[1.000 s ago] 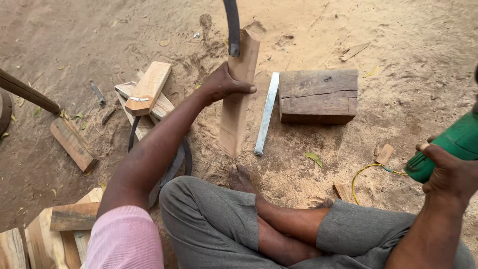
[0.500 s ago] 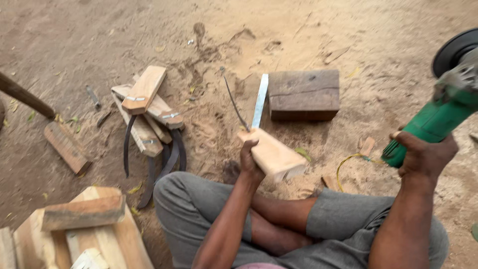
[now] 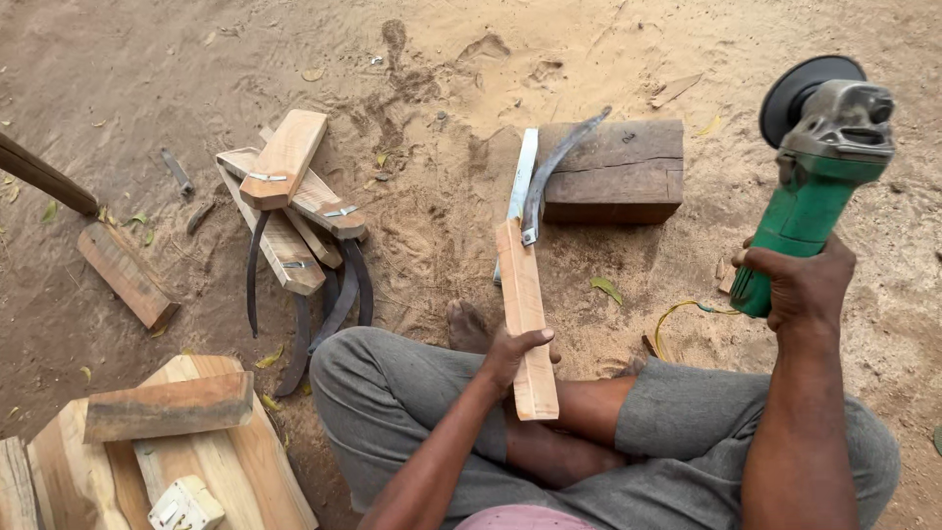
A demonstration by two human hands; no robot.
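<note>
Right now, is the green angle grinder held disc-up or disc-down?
Disc-up: the right hand grips the green angle grinder by its lower body, its black disc topmost.

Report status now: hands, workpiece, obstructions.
Left hand grips wooden handle with curved blade. Right hand holds green angle grinder raised. Dark wood block under blade tip.

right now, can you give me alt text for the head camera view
A person sitting cross-legged on sandy ground holds a wooden-handled curved blade in the left hand and a green angle grinder raised in the right hand. A dark wood block lies ahead, and a pile of similar handled blades lies to the left.
</note>
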